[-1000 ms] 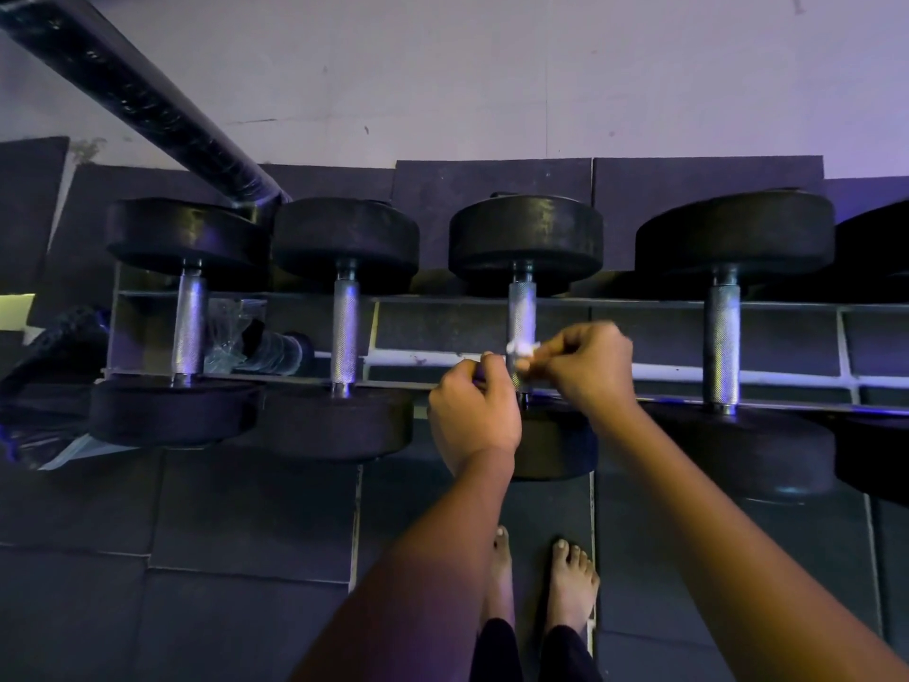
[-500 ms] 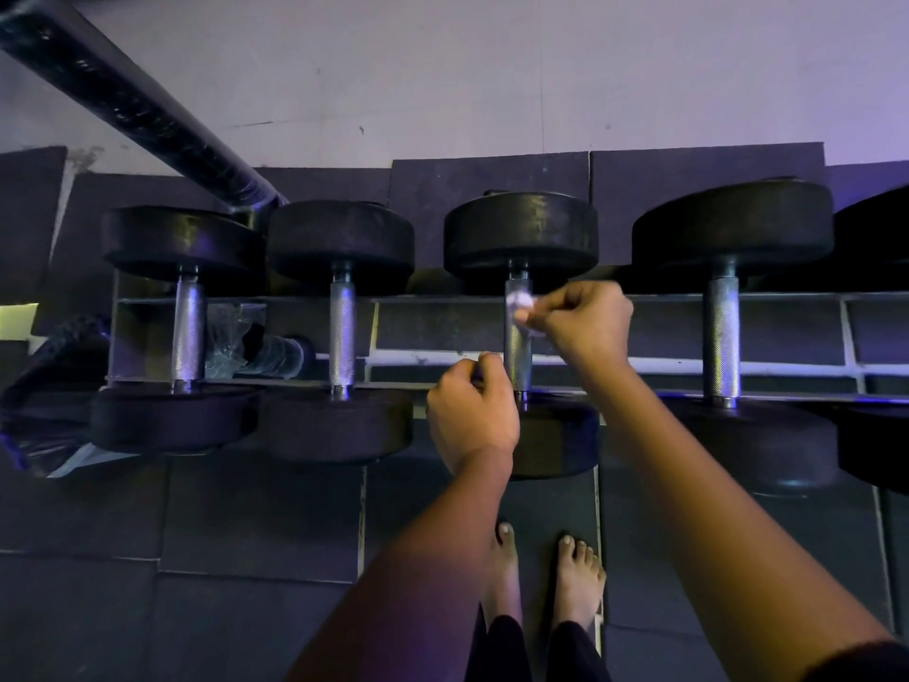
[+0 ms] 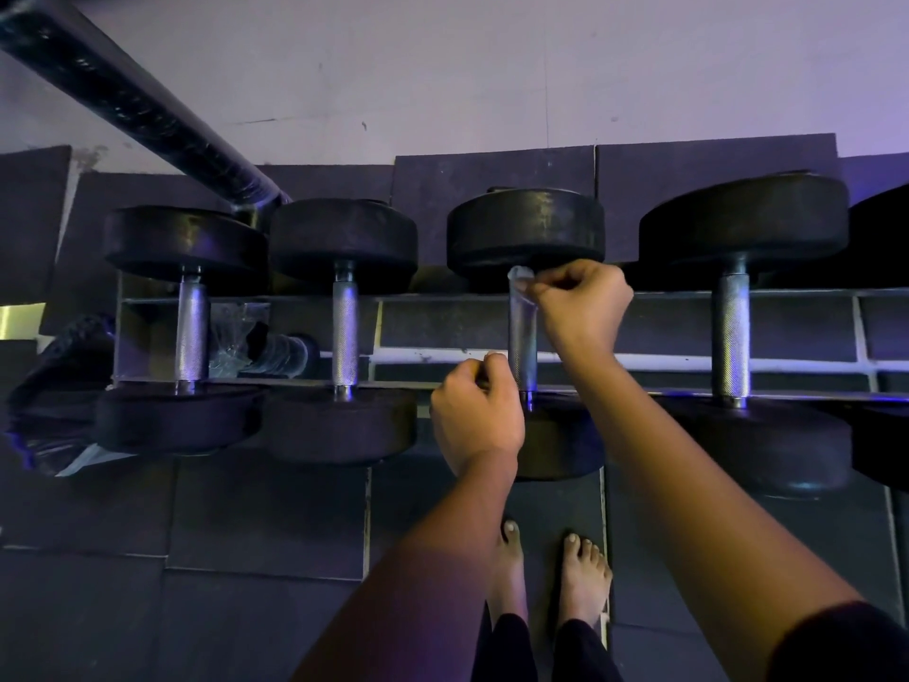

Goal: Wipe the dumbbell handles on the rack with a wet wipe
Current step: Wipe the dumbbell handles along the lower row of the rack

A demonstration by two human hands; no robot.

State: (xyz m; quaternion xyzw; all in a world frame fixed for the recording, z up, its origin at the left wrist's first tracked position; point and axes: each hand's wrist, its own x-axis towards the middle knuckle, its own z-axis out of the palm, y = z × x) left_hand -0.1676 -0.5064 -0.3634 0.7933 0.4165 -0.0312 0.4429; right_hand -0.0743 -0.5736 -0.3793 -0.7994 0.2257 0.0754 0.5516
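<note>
Several black dumbbells with knurled steel handles lie across a low metal rack (image 3: 442,301). My right hand (image 3: 583,307) pinches a small white wet wipe (image 3: 520,278) against the far end of the third dumbbell's handle (image 3: 522,342), just under its far weight plate (image 3: 525,233). My left hand (image 3: 476,415) sits at the near end of the same handle with fingers curled by the rack's front rail; what it grips is hidden. Other handles stand bare at left (image 3: 193,332), centre-left (image 3: 345,332) and right (image 3: 733,332).
A thick black bar (image 3: 133,96) slants from the top left toward the rack. Crumpled clear plastic (image 3: 236,332) and a dark roll lie inside the rack at left. A black bag (image 3: 44,386) sits at far left. My bare feet (image 3: 546,568) stand on dark floor mats.
My right hand has slid the wipe along the third handle from its near end to its far end. My left hand has stayed at the near end.
</note>
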